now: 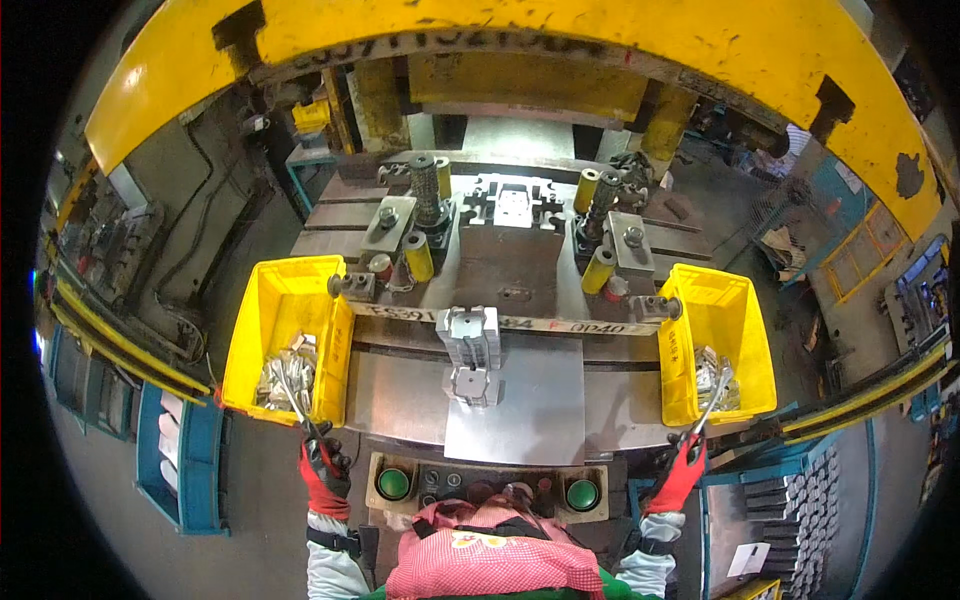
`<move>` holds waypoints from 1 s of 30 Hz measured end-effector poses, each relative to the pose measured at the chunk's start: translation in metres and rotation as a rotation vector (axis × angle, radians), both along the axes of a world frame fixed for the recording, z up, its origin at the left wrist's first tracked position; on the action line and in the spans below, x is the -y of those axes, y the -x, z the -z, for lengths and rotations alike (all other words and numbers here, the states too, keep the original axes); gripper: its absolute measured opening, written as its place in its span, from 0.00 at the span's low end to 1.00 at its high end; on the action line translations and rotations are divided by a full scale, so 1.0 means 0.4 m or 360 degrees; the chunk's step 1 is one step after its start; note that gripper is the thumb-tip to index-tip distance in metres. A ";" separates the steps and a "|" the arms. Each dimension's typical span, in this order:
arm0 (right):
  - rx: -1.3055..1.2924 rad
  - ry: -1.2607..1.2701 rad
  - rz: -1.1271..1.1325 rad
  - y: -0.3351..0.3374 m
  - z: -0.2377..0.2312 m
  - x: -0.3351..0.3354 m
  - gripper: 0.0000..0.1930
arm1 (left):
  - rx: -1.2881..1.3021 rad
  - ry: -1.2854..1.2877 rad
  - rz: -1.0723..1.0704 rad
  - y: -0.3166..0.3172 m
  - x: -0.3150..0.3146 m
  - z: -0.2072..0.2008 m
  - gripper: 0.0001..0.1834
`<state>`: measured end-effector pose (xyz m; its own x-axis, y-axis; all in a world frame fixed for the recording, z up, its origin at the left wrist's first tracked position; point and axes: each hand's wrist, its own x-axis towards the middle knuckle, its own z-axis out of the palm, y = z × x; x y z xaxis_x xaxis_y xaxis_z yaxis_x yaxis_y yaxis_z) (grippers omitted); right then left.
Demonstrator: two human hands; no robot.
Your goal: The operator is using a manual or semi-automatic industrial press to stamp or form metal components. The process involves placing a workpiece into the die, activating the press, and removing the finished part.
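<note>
My left hand point(325, 466), in a red and black glove, is closed around a long slim metal tool point(290, 393). The tool's far end reaches into the left yellow bin point(240, 330), among small silvery metal parts point(300, 358). On the other side my right hand point(682, 470), gloved the same way, grips a similar slim metal tool point(713, 397). It points into the right yellow bin point(755, 330), over more small metal parts point(708, 368). Whether either tool tip holds a part is too small to tell.
Between the bins a stack of bent metal parts point(472, 340) stands on a flat metal plate point(530, 420). Behind is a press die point(510, 265) with guide posts and a bright shaped part point(513, 203). Green buttons point(394, 484) sit on a panel in front; a yellow press frame point(400, 25) arches above.
</note>
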<state>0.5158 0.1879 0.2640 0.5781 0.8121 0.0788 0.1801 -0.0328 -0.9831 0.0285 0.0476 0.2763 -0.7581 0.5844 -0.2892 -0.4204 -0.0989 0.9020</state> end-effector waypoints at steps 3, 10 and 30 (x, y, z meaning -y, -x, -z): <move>0.0238 0.0211 -0.0467 0.092 -0.024 0.047 0.19 | 0.0202 -0.0094 0.0037 -0.008 0.048 0.030 0.22; -0.0547 0.0605 -0.1714 0.417 -0.081 0.060 0.23 | -0.1155 0.0301 0.0318 -0.064 -0.017 0.052 0.16; -0.0357 0.0316 -0.1820 0.473 -0.308 -0.646 0.13 | -0.0002 -0.0094 0.0236 -0.091 0.049 0.025 0.13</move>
